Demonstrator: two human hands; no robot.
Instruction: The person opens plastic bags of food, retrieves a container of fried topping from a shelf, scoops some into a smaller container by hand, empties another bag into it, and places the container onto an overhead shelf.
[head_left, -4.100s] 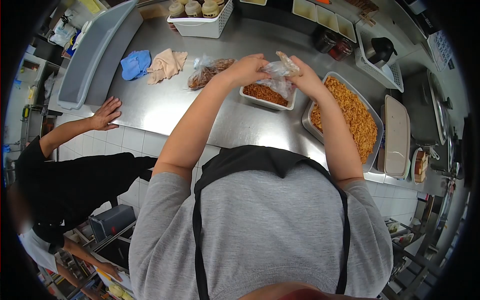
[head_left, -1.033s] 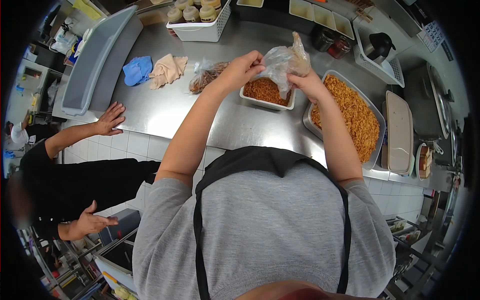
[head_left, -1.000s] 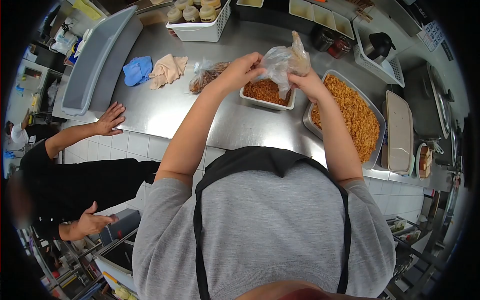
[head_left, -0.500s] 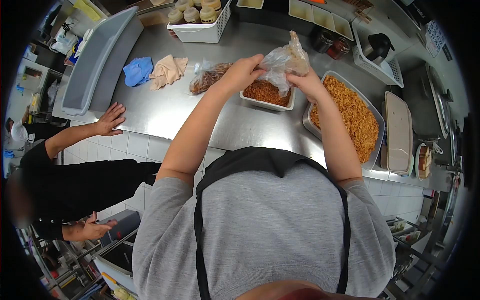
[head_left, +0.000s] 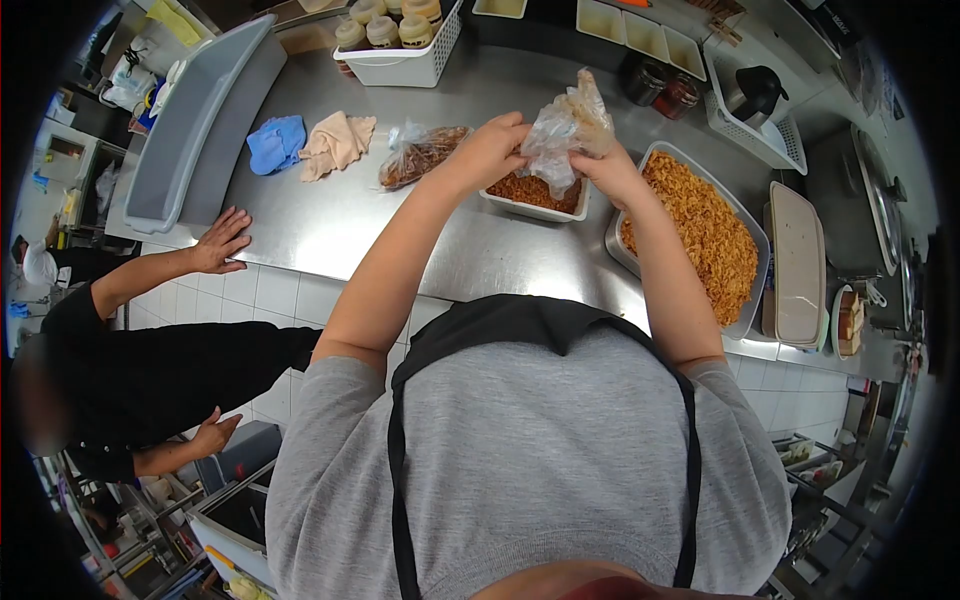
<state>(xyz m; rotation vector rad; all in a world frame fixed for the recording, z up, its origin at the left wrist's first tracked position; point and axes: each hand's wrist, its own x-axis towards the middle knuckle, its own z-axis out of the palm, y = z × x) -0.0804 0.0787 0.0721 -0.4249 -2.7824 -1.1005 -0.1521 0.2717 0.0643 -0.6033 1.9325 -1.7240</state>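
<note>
A crumpled clear plastic bag [head_left: 560, 135], smeared with something brownish, is between my hands. My left hand [head_left: 492, 150] pinches its left edge with closed fingers. My right hand [head_left: 608, 172] grips the lower right part of the bag, thumb in front. Directly beneath is a white tub [head_left: 535, 210] of reddish-brown crumbly food, partly covered by the bag. Left of my left hand lies a filled plastic bag [head_left: 420, 158] of brown food. A large grey tray [head_left: 765, 262] heaped with golden-brown flakes [head_left: 705, 240] stands beside my right forearm.
A co-worker's hand [head_left: 220, 240] rests on the steel counter's edge [head_left: 300, 262]. Further back are blue [head_left: 276, 143] and beige cloths [head_left: 337, 144], a grey bin [head_left: 200, 130], a white basket of bottles [head_left: 405, 67] and dark jars [head_left: 676, 97]. A beige lid [head_left: 796, 265] lies at right.
Across the earlier frames the plastic bag has opened out and risen above the tub; lately it has shifted slightly down. The co-worker's free hand came up and has since turned and moved slightly.
</note>
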